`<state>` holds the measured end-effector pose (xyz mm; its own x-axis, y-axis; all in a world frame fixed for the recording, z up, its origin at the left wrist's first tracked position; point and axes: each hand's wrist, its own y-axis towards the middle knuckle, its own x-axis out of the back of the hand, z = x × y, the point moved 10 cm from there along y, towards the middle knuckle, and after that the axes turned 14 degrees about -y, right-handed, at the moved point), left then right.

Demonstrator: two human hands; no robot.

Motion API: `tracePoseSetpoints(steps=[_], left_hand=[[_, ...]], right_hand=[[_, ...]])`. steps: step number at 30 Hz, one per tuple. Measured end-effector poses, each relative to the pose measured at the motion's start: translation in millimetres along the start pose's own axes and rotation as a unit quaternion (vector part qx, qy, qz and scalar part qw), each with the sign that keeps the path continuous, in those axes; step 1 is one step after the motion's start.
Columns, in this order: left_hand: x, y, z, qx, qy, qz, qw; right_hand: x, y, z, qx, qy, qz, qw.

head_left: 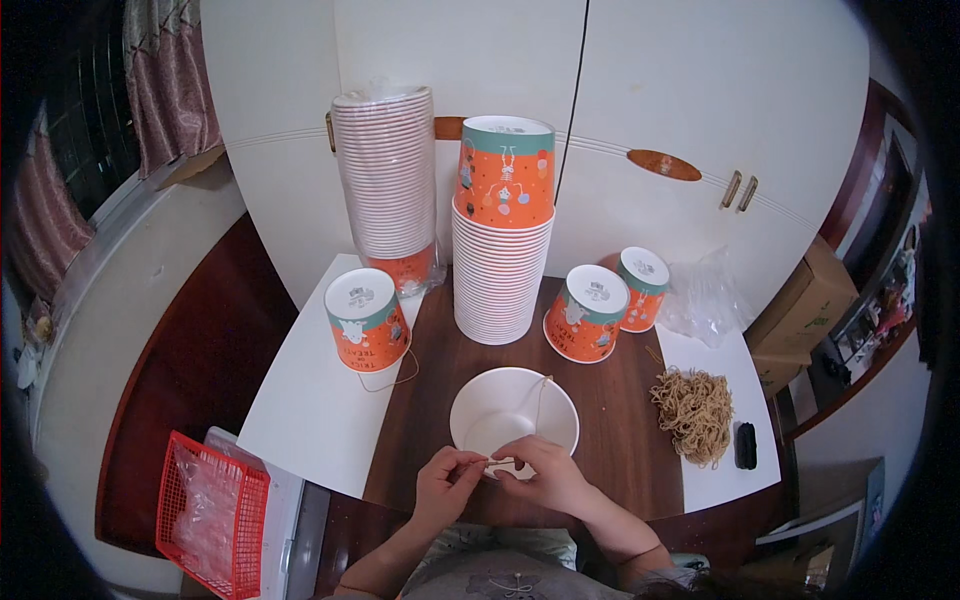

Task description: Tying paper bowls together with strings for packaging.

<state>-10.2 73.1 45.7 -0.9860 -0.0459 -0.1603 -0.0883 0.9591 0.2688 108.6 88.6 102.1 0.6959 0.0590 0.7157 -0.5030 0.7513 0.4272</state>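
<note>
A white paper bucket (pixel 495 400) stands upright on the brown middle of the table, its mouth facing me. Tan string (pixel 541 394) hangs over its far right rim. At the near rim, my left hand (pixel 447 485) pinches a piece of string between thumb and fingertips. My right hand (pixel 545 477) is closed on the same string just beside it, thumb and forefinger together. To the left, an orange and green paper bucket (pixel 368 335) sits upside down with a loop of string by its base. Two more upturned buckets, a nearer one (pixel 585 325) and a farther one (pixel 642 290), stand right.
A tall stack of nested buckets (pixel 500 280) rises behind the white one; a plastic-wrapped stack (pixel 383 180) is left of it. Rightward lie a heap of tan strings (pixel 693 415), a small black object (pixel 745 446) and a clear bag (pixel 708 300). A red basket (pixel 212 510) is lower left.
</note>
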Motion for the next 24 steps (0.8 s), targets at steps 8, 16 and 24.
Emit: tracePoseSetpoints(steps=[8, 16, 24], left_hand=[[-0.4, -1.0, -0.5, -0.003, -0.022, -0.003, 1.000], [5.9, 0.9, -10.1, -0.063, 0.048, -0.017, 0.997], [13.2, -2.4, 11.9, -0.003, 0.017, -0.014, 1.000]], right_hand=[[-0.9, -0.8, 1.8, 0.033, -0.036, -0.009, 0.999], [-5.2, -0.5, 5.2, 0.035, -0.034, 0.020, 0.999], [-5.1, -0.9, 2.9, 0.022, -0.029, 0.026, 0.999]])
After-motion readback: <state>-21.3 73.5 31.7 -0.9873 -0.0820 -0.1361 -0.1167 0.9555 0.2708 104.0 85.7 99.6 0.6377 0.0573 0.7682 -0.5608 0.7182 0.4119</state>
